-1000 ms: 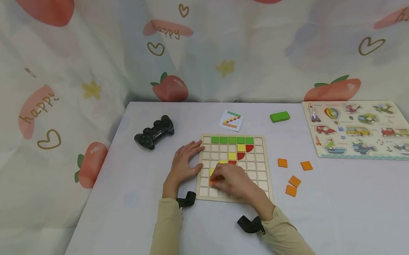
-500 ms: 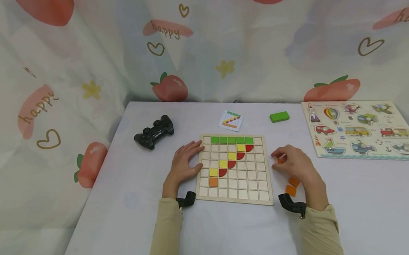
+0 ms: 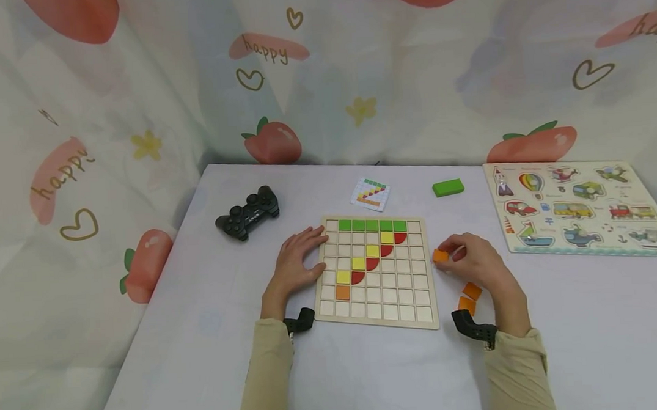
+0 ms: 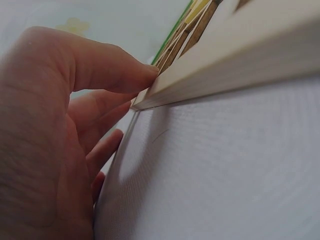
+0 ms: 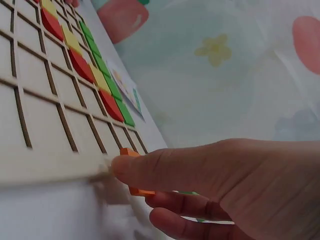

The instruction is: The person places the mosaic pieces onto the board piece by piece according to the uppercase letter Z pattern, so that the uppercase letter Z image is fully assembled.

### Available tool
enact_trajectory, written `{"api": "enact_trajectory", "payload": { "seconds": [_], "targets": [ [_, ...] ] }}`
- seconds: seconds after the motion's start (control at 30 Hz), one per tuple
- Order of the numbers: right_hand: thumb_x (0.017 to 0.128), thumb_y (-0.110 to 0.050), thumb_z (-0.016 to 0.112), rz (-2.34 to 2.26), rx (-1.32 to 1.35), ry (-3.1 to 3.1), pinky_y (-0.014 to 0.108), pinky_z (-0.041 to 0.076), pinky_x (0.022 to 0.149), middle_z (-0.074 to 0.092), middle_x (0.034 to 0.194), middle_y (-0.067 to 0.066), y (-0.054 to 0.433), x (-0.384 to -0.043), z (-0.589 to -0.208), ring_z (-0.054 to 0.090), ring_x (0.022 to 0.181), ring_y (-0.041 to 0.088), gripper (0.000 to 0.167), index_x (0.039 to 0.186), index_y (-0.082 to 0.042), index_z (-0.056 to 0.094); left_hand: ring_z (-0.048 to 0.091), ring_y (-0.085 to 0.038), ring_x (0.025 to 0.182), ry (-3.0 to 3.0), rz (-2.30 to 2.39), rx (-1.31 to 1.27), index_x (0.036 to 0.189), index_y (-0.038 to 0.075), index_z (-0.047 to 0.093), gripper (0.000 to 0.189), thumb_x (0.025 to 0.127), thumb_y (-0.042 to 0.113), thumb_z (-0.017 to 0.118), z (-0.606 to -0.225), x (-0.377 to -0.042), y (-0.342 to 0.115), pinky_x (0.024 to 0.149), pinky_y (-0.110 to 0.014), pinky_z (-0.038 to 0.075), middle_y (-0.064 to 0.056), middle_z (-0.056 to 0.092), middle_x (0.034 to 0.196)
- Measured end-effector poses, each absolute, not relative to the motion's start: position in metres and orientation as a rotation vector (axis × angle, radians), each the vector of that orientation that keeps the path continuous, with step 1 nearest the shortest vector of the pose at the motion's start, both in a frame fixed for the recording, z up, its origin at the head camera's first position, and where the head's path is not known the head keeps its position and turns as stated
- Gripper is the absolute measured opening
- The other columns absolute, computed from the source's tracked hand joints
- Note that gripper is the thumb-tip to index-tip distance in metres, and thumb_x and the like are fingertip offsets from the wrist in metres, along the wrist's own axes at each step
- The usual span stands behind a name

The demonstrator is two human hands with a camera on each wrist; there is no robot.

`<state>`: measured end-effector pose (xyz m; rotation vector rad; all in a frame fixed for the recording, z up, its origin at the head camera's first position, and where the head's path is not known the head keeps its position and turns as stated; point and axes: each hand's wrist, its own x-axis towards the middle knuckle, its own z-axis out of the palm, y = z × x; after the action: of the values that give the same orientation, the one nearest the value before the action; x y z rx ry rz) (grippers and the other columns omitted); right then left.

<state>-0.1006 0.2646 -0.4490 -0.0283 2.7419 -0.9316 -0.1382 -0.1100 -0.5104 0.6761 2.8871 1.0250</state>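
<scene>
A wooden grid board (image 3: pixel 405 318) carries a row of green squares (image 3: pixel 372 225), a diagonal of yellow squares (image 3: pixel 373 251) with red quarter-round tiles (image 3: pixel 386 250) beside them, and one orange square (image 3: pixel 343 292) at lower left. My left hand (image 3: pixel 295 264) rests along the board's left edge; in the left wrist view its thumb (image 4: pixel 115 67) touches the rim. Just off the right edge, my right hand (image 3: pixel 476 259) pinches an orange square tile (image 5: pixel 140 191) between thumb and fingers. More orange tiles (image 3: pixel 472 291) lie on the table below that hand.
Behind the board lies a small pattern card (image 3: pixel 371 194), with a green block (image 3: pixel 448 188) to its right. A black game controller (image 3: pixel 248 213) sits at back left. At far right is a picture puzzle board (image 3: pixel 582 212). A printed curtain (image 3: pixel 411 91) hangs behind the table.
My right hand has left the board's lower left, where the orange square now shows, and gone right to the loose tiles. It has picked one up and shifted it slightly left. My left hand stays put.
</scene>
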Motion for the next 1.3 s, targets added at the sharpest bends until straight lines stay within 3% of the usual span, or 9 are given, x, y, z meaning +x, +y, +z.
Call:
{"api": "enact_trajectory", "payload": {
  "seconds": [0.2,0.47,0.7,1.13,1.3],
  "targets": [
    [0.078,-0.017,0.082,-1.084,-0.344,2.652,0.03,0.048,0.069,0.063,0.088,0.005,0.215,-0.101,-0.448,0.055,0.078,0.02,0.027,0.098,-0.004,0.071,0.029,-0.018,0.145,2.876,1.035,0.673,0.137,0.017,0.059,0.059,0.079,0.028,0.066,-0.508,-0.137,-0.11,0.119,-0.047,0.017,0.005,0.043,0.153],
    [0.075,-0.022,0.085,-1.023,-0.637,2.567,0.026,0.047,0.063,0.064,0.082,-0.004,0.15,-0.091,-0.453,0.052,0.071,0.01,0.023,0.09,-0.01,0.073,0.029,-0.017,0.146,2.879,1.016,0.712,0.138,0.018,0.058,0.059,0.08,0.029,0.064,-0.51,-0.141,-0.108,0.119,-0.047,0.018,0.005,0.043,0.153],
    [0.075,-0.022,0.086,-0.975,-0.571,2.679,0.025,0.047,0.059,0.062,0.073,-0.01,0.134,-0.088,-0.457,0.053,0.065,0.006,0.014,0.079,-0.015,0.075,0.028,-0.016,0.146,2.887,0.996,0.719,0.138,0.018,0.058,0.06,0.08,0.031,0.063,-0.512,-0.142,-0.111,0.119,-0.046,0.017,0.006,0.042,0.154],
    [0.079,-0.017,0.082,-0.947,-0.599,2.684,0.027,0.046,0.061,0.06,0.076,-0.01,0.129,-0.086,-0.458,0.054,0.069,0.006,0.01,0.072,-0.017,0.075,0.03,-0.018,0.145,2.895,1.007,0.703,0.136,0.018,0.06,0.059,0.079,0.028,0.064,-0.511,-0.14,-0.111,0.118,-0.048,0.019,0.005,0.044,0.153],
    [0.081,-0.017,0.08,-0.991,-0.593,2.649,0.026,0.046,0.06,0.06,0.075,-0.01,0.136,-0.088,-0.454,0.053,0.067,0.007,0.005,0.079,-0.016,0.075,0.03,-0.017,0.145,2.892,1.017,0.693,0.136,0.018,0.06,0.059,0.079,0.028,0.064,-0.51,-0.14,-0.11,0.119,-0.047,0.019,0.006,0.043,0.153]
  ]
}}
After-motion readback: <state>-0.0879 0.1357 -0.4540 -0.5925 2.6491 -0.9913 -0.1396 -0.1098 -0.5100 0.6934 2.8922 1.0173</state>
